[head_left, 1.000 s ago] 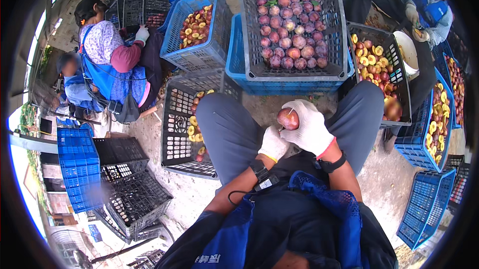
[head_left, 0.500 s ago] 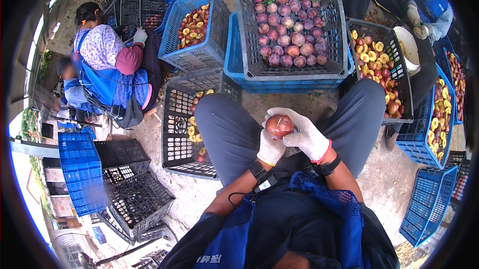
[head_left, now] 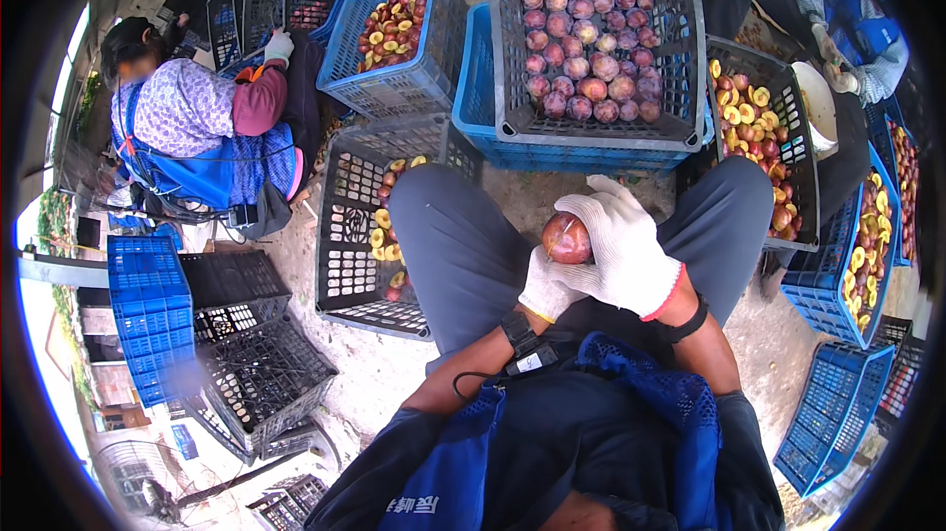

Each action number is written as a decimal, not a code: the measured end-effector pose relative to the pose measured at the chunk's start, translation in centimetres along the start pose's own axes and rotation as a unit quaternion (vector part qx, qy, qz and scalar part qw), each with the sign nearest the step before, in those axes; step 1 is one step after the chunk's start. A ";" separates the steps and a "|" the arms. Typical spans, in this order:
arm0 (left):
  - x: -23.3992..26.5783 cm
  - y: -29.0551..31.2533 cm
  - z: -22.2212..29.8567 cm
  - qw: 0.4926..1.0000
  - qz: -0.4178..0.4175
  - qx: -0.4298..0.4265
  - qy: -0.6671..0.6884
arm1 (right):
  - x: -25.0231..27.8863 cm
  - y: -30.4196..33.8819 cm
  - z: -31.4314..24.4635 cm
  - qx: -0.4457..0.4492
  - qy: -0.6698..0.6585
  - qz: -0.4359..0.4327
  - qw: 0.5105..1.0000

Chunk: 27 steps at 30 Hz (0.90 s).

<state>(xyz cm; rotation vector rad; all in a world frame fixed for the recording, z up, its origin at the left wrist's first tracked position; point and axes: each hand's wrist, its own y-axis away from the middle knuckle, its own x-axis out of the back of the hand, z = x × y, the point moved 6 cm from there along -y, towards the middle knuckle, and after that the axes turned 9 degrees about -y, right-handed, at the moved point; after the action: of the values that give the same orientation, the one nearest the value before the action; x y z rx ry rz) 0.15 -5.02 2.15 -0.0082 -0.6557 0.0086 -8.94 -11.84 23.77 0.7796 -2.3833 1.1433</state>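
A whole red plum (head_left: 566, 239) with a thin pale line across its skin sits between my two white-gloved hands, above my lap. My left hand (head_left: 545, 287) grips it from the near left side, its fingers mostly hidden behind the fruit and the other glove. On the right, my right hand (head_left: 625, 247) curves round the plum, fingers bent over its far side and thumb along the near side. Beyond my knees, a black crate (head_left: 601, 132) full of whole plums rests on blue crates (head_left: 581, 159). Beside my left knee stands a black crate (head_left: 340, 226) with halved plums in it.
A blue crate (head_left: 439, 63) of halved plums stands at the far left, a black one (head_left: 803, 171) beyond my right knee. More blue crates (head_left: 823, 285) stand at right. Stacked crates (head_left: 153, 304) stand at left. Two people (head_left: 187, 107) (head_left: 857, 29) sit nearby.
My right hand has shifted its grip, its fingers now raised over the plum's far side. The plum has moved slightly right with my hands. The person at left has leaned and turned.
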 end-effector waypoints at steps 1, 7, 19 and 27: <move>-0.5 -0.1 -0.8 0.951 -0.003 0.074 0.301 | 0.0 -0.4 0.1 0.002 -0.002 -0.003 1.000; 3.0 -1.3 1.9 0.998 -0.019 0.056 0.006 | -3.0 1.5 3.7 -0.249 -0.325 -0.053 0.911; -0.2 0.3 -1.6 0.957 -0.004 0.100 0.273 | -1.8 1.6 2.1 -0.092 -0.078 -0.025 0.992; -1.8 0.6 -4.7 0.947 0.070 0.147 0.278 | -1.5 1.3 2.9 -0.081 0.031 -0.026 0.996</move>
<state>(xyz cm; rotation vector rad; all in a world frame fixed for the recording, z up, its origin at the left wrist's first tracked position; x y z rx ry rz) 1.56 -4.50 -2.65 0.2240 -0.0823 0.2334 -8.83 -12.98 20.46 0.7355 -2.3552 0.9282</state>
